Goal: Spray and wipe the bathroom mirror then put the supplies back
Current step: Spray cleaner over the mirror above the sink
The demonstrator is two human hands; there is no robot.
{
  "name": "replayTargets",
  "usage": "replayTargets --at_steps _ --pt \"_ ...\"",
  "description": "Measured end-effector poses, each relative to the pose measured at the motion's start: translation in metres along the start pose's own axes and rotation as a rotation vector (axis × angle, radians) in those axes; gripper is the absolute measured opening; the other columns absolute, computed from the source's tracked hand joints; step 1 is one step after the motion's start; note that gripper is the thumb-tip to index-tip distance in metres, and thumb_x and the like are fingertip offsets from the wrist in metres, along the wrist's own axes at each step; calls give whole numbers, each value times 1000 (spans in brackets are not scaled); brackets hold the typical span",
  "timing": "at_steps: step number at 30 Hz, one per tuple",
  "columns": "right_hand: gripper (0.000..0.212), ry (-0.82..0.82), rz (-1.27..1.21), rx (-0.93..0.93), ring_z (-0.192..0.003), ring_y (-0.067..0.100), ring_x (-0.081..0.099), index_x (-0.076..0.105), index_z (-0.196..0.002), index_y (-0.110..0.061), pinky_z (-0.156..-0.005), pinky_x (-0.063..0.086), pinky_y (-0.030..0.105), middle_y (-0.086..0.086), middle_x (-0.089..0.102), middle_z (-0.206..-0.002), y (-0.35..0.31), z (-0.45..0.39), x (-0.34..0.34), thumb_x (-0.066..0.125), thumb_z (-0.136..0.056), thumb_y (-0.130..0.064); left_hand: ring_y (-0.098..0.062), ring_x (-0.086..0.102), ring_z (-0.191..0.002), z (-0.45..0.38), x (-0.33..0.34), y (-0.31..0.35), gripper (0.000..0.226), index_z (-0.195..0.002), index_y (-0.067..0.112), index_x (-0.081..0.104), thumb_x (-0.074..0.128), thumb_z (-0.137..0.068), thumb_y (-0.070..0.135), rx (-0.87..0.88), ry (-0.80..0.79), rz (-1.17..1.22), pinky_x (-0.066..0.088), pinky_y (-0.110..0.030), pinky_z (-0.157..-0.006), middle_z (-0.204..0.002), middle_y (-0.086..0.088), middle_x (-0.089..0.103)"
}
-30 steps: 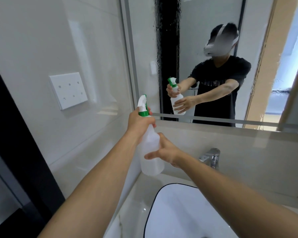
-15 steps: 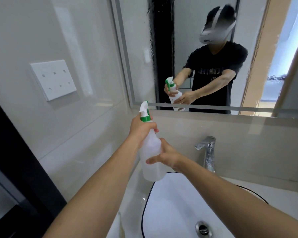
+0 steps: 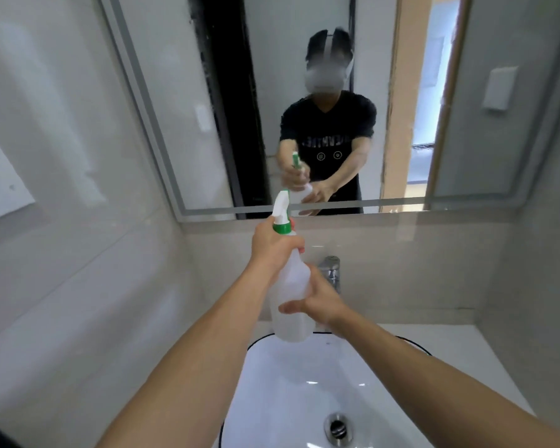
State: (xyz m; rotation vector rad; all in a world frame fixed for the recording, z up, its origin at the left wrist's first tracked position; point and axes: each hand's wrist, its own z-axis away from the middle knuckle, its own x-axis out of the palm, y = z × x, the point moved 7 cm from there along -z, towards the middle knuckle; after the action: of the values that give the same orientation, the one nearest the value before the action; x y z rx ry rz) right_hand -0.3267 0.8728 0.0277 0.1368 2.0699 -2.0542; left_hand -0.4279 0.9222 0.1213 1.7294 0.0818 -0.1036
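A translucent white spray bottle [image 3: 292, 295] with a white trigger head and a green collar is held up over the sink, its nozzle pointing at the bathroom mirror [image 3: 304, 101]. My left hand [image 3: 272, 244] grips the bottle's neck just below the collar. My right hand [image 3: 320, 302] holds the bottle's body from the right, its thumb across the front. The mirror shows a person holding the same bottle. No cloth is in view.
A white sink [image 3: 291, 392] with a black rim and a metal drain lies below my arms. A chrome tap [image 3: 330, 270] stands behind the bottle. A white switch plate [image 3: 4, 182] is on the left wall. A tiled ledge runs under the mirror.
My view has swung right, from the left wall to face the mirror squarely over the sink. Both hands kept hold of the bottle and brought it in front of the mirror's middle.
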Motion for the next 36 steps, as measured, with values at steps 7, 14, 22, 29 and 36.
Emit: replayTargets --at_steps 7,14,22,29,36 --pt "81 208 26 -26 -108 20 61 43 -123 -27 -92 54 48 -2 62 -116 8 23 -80 90 -58 -43 -25 63 -80 4 89 23 52 -103 16 64 83 -57 2 97 -211 -46 55 -44 -75 -85 -1 64" --pt "82 350 7 -53 -109 21 63 46 -121 -29 -93 54 49 0 63 -117 14 58 -156 89 -53 -47 -25 64 -93 25 169 53 52 -115 20 59 82 -69 12 220 -426 -47 52 -36 -84 -94 -1 64" --pt "79 502 15 -94 -111 18 61 48 -125 -30 -96 52 43 -3 63 -118 10 101 -233 89 -58 -37 -14 64 -103 62 229 72 46 -133 21 53 66 -91 7 277 -646 81 52 -25 -88 -113 -2 66" --pt "88 602 -22 -50 -113 20 61 45 -131 -26 -94 52 41 0 62 -123 31 146 -276 91 -56 -30 -18 59 -121 80 269 40 43 -135 28 58 31 -106 46 -7 -653 134 40 -50 -110 -131 4 64" --pt "81 728 -14 50 -107 17 65 52 -122 -28 -88 55 33 -1 66 -115 81 206 -291 92 -51 -30 -27 55 -123 115 303 -7 69 -143 24 51 17 -101 66 -282 -712 45 36 -49 -110 -136 -3 57"
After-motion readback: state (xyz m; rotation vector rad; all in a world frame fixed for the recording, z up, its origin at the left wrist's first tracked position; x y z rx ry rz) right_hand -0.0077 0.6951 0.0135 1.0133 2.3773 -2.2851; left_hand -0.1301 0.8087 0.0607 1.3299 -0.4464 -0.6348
